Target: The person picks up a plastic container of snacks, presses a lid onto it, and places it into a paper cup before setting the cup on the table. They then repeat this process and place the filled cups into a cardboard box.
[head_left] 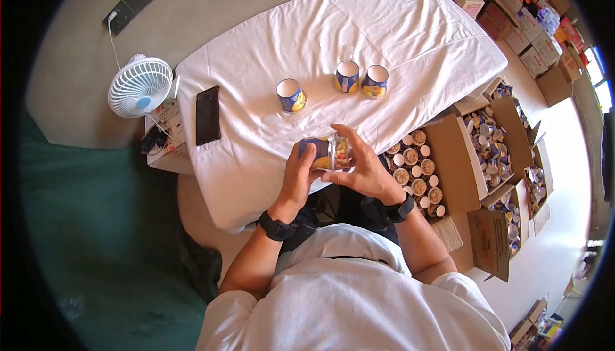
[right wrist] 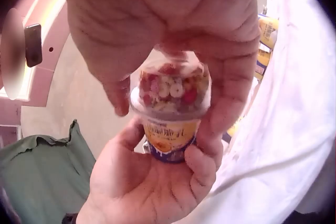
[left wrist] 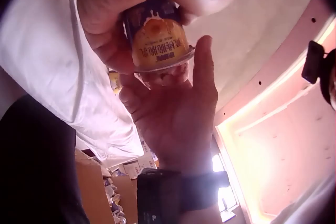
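In the head view, my left hand grips a blue-and-yellow printed cup tipped on its side above the near edge of the table. My right hand holds the clear plastic topper at the cup's end, thumb on one side and fingers on the other. Colourful cereal pieces, some ring-shaped, show through the topper in the right wrist view. Its rim meets the cup's rim. The left wrist view shows the cup's printed side with an orange fruit picture.
Three similar cups, a left one, a middle one and a right one, stand on the white-covered table. A dark phone lies left, near a fan. Open cartons of filled toppers and packs stand right.
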Demonstrator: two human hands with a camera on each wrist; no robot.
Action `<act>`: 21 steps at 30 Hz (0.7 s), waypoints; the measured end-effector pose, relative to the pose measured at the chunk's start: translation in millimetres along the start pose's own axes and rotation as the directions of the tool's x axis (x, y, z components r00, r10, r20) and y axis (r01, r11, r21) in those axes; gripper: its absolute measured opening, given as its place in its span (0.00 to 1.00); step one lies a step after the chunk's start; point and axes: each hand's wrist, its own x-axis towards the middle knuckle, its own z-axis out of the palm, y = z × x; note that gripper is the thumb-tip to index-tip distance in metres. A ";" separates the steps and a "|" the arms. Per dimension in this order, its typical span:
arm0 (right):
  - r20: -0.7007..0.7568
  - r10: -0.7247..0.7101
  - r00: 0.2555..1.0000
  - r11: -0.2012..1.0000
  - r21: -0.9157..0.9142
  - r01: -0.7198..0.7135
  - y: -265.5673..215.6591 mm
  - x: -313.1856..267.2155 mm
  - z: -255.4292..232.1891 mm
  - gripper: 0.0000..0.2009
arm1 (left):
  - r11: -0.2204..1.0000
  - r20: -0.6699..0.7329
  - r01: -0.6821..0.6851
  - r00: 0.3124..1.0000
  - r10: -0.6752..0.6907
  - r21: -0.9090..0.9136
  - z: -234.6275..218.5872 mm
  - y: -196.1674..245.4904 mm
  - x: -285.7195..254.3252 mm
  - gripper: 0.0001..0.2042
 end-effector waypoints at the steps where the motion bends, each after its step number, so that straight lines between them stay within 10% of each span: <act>1: 0.024 -0.042 0.999 0.993 -0.106 0.044 -2.5 0.2 -2.2 0.34 | 0.999 0.028 0.030 0.999 -0.031 0.026 -8.8 -1.0 2.4 0.24; 4: 0.083 -0.078 0.993 0.947 -0.306 0.100 -12.3 0.8 -6.8 0.34 | 0.998 0.084 0.068 0.994 -0.067 0.001 -14.4 -4.6 5.8 0.23; 8: -0.081 0.080 0.994 0.964 0.261 -0.056 4.0 -1.5 7.8 0.33 | 0.995 0.110 0.056 0.993 -0.046 -0.087 -7.8 0.6 0.7 0.23; 11: -0.094 0.009 0.996 0.992 0.130 0.004 11.2 0.5 8.8 0.33 | 0.975 0.188 0.107 0.980 -0.070 -0.193 -6.5 5.3 1.8 0.24; 17: -0.256 0.092 0.962 0.988 -0.099 -0.121 4.5 -1.9 16.7 0.25 | 0.990 0.059 -0.132 0.990 0.129 0.043 10.1 -3.4 -7.1 0.25; 21: -0.134 0.311 0.941 0.936 0.214 -0.279 -4.5 -5.4 17.4 0.22 | 0.957 0.020 -0.186 0.982 0.187 0.221 -12.7 -16.2 4.9 0.24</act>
